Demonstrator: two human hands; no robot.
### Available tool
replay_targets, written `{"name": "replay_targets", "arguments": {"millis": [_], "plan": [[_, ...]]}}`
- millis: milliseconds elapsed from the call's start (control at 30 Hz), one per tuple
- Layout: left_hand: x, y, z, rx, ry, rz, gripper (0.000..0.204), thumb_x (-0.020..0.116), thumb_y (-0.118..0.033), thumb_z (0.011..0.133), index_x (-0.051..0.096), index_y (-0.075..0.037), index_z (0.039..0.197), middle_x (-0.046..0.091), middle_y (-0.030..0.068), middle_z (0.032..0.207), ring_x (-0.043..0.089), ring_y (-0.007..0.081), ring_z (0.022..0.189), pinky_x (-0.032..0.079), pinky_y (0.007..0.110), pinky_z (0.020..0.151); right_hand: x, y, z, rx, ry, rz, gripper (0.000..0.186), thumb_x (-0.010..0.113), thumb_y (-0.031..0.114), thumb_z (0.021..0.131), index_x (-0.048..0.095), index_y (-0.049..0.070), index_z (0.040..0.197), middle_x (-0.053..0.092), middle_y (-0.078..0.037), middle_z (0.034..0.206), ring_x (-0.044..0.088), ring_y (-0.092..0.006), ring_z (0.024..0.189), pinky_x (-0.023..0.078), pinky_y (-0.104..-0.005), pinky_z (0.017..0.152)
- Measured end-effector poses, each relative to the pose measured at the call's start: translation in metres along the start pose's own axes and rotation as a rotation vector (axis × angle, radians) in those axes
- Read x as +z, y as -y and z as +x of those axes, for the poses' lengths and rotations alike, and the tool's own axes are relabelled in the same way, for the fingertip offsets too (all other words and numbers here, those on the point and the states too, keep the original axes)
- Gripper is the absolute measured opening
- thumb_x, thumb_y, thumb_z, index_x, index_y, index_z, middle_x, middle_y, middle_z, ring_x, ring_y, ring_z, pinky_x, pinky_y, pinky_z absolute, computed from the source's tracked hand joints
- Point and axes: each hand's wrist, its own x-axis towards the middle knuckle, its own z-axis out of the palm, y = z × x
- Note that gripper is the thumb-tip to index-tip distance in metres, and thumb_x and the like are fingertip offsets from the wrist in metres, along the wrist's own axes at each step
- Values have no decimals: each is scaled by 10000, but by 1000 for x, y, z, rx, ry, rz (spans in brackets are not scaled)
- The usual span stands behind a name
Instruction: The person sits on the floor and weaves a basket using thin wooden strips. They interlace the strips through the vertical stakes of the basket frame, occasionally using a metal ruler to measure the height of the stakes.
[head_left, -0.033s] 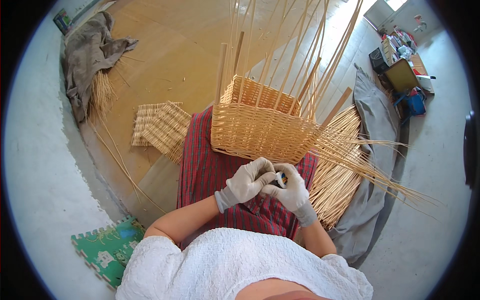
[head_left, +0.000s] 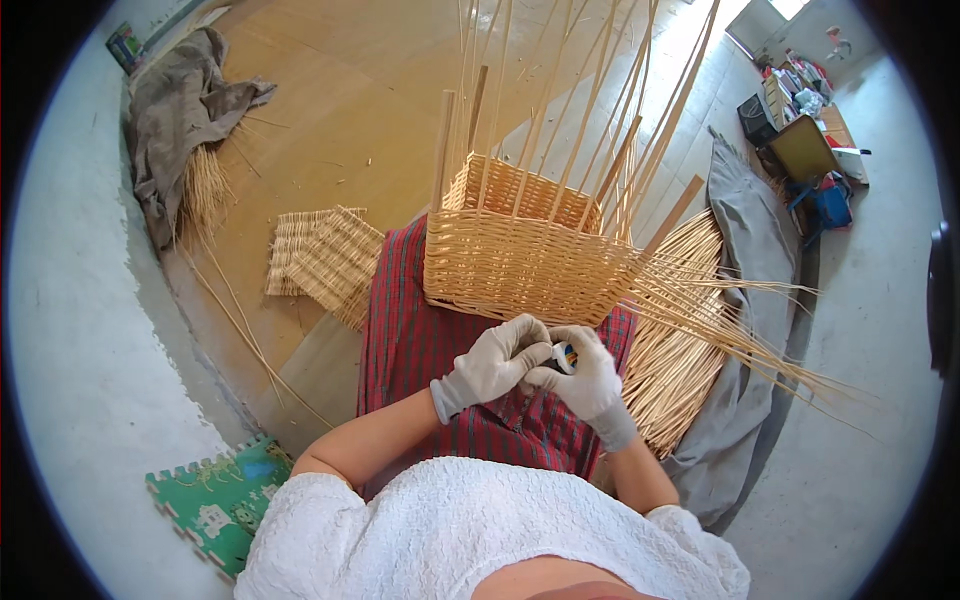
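In front of my lap, my gloved right hand (head_left: 587, 380) curls its fingers round a small, roll-like white thing (head_left: 565, 357) with blue and yellow on it. My left hand (head_left: 494, 364), gloved as well, is closed in a pinch at that thing's left side; what lies between its fingertips is hidden. Just beyond both hands, a partly woven rectangular wicker basket (head_left: 525, 262) rests on the red plaid cloth (head_left: 420, 355) over my knees. Long thin canes (head_left: 548, 95) and several thicker stakes (head_left: 443, 150) stand up from its sides. Neither hand grips the basket.
Loose cane ends (head_left: 760, 350) stick out right of the basket, over a bundle of canes (head_left: 670, 390) beside a grey cloth (head_left: 740, 300). Woven panels (head_left: 335, 262) lie on the floor to the left. A green foam mat (head_left: 215, 505) is near left, cloth-covered canes (head_left: 185, 105) far left.
The whole view has shifted very slightly. Both hands stay closed at the small roll-like thing, and a little more of its coloured face shows.
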Motion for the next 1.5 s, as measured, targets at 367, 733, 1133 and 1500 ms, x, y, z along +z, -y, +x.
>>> {"name": "replay_targets", "arguments": {"millis": [367, 733, 1133, 1500], "plan": [[-60, -122, 25, 183, -15, -19, 118, 647, -124, 1024, 545, -65, 1038, 621, 39, 819, 647, 128, 622, 579, 266, 520, -115, 24, 64, -112, -423, -201, 345, 787, 355, 918, 665, 35, 962, 657, -102, 854, 670, -236, 780, 563, -377, 731], [-16, -130, 68, 316, 75, 75, 342, 714, 13, 943, 509, -71, 1204, 579, 54, 1102, 637, 144, 884, 568, 273, 778, -105, 65, 82, -548, -454, -556, 285, 759, 396, 902, 728, 112, 890, 702, -80, 870, 694, -269, 808, 564, -399, 725], [-156, -189, 84, 358, -504, 390, 80, 661, -159, 1021, 638, -92, 984, 637, -12, 790, 537, 61, 601, 460, 228, 522, -204, -12, 97, -322, -684, -554, 268, 733, 307, 933, 711, 40, 916, 638, -133, 808, 636, -320, 766, 491, -432, 713], [-180, -163, 117, 581, -536, 619, 203, 714, -167, 1004, 761, -59, 1169, 701, -35, 941, 536, 39, 725, 466, 217, 635, -217, -44, 120, -211, -730, -624, 454, 714, 531, 906, 753, 79, 923, 708, -128, 864, 705, -313, 864, 538, -411, 764]]}}
